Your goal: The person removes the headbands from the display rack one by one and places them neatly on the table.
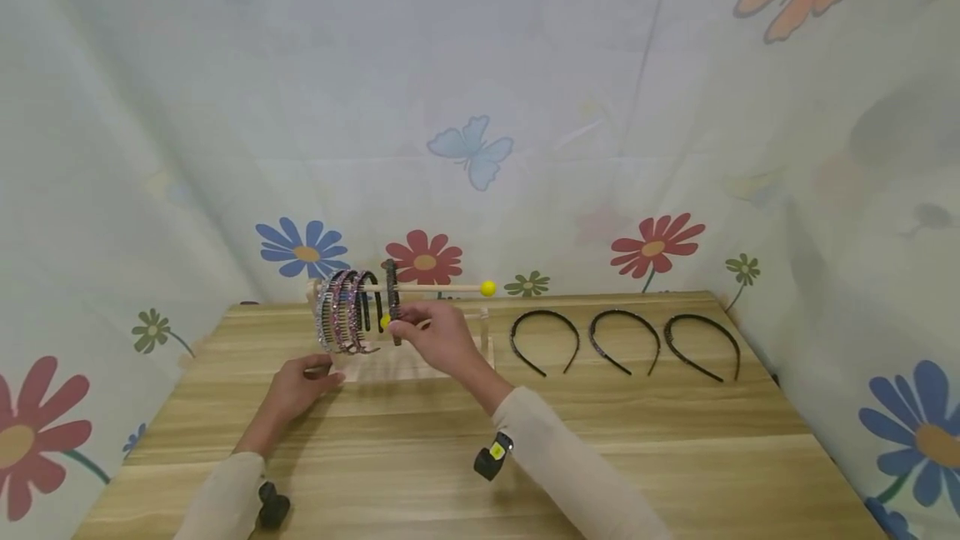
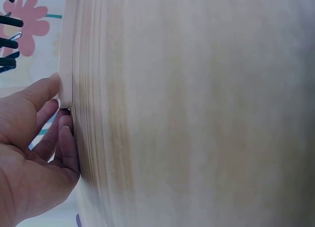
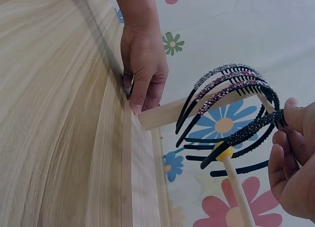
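Observation:
My right hand (image 1: 435, 336) pinches a black glittery headband (image 1: 392, 282) between thumb and fingers. In the right wrist view the headband overlaps the yellow ball (image 3: 224, 151) on the end of a rod. Several headbands (image 1: 337, 315) with silver and pink sparkle hang together at the left of the wooden rack (image 1: 420, 368). Low at the rack's left end, my left hand (image 1: 295, 390) grips the corner of the base, its thumb lying along the wood in the left wrist view.
Three black headbands lie in a row at the table's right: one nearest the rack (image 1: 576, 348), a middle one (image 1: 657, 348) and a far one (image 1: 737, 352). A second yellow ball (image 1: 488, 288) caps the rear rod. A flowered cloth (image 1: 570, 215) hangs behind the wooden table (image 1: 420, 457).

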### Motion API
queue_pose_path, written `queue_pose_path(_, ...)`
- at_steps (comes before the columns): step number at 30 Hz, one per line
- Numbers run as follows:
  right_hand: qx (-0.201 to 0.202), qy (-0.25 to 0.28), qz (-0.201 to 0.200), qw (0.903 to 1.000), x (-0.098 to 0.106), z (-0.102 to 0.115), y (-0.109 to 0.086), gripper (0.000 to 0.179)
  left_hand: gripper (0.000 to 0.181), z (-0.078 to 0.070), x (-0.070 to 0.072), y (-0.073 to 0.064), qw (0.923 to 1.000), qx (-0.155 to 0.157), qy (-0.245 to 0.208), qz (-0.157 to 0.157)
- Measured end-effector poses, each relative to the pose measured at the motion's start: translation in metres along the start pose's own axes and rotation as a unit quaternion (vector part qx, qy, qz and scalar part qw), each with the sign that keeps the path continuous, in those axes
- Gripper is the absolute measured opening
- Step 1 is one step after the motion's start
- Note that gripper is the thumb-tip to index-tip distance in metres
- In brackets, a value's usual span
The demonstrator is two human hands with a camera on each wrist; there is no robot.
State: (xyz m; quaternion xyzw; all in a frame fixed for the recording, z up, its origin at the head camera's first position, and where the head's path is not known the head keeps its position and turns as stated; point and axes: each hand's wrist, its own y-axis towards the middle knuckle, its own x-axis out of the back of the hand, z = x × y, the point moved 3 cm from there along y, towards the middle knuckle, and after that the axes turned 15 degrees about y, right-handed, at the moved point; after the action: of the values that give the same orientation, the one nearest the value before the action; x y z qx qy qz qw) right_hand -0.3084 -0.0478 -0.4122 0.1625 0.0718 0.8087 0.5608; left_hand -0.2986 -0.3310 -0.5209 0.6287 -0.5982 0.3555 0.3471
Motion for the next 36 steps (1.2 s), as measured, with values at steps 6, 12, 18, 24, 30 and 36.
queue_pose_path(6, 0.024, 0.007, 0.0, 0.9997, 0.009, 0.001, -0.003, 0.032, 0.055, 0.0, 0.0, -0.001, 1.0, 0.004, 0.005, 0.005)
queue_pose_path(12, 0.028, 0.008, -0.013, 0.9995, 0.017, 0.0, -0.007, 0.033, 0.057, 0.002, -0.002, 0.0, 1.0, 0.003, 0.005, 0.007)
queue_pose_path(18, 0.047, 0.019, -0.011, 0.9986, 0.026, 0.006, -0.011, 0.027, 0.056, 0.002, -0.002, -0.001, 1.0, 0.001, 0.004, 0.008)
queue_pose_path(24, 0.055, 0.014, -0.021, 0.9982, 0.036, 0.01, -0.012, 0.026, 0.055, 0.001, -0.002, -0.001, 1.0, -0.001, 0.005, 0.005)
queue_pose_path(30, 0.057, 0.008, -0.023, 0.9981, 0.045, 0.019, -0.013, 0.025, 0.054, 0.003, -0.002, 0.0, 1.0, 0.0, 0.006, 0.005)
queue_pose_path(36, 0.076, 0.0, -0.033, 0.9966, 0.056, 0.028, -0.017, 0.027, 0.055, 0.002, -0.001, 0.001, 1.0, 0.002, 0.005, 0.008)
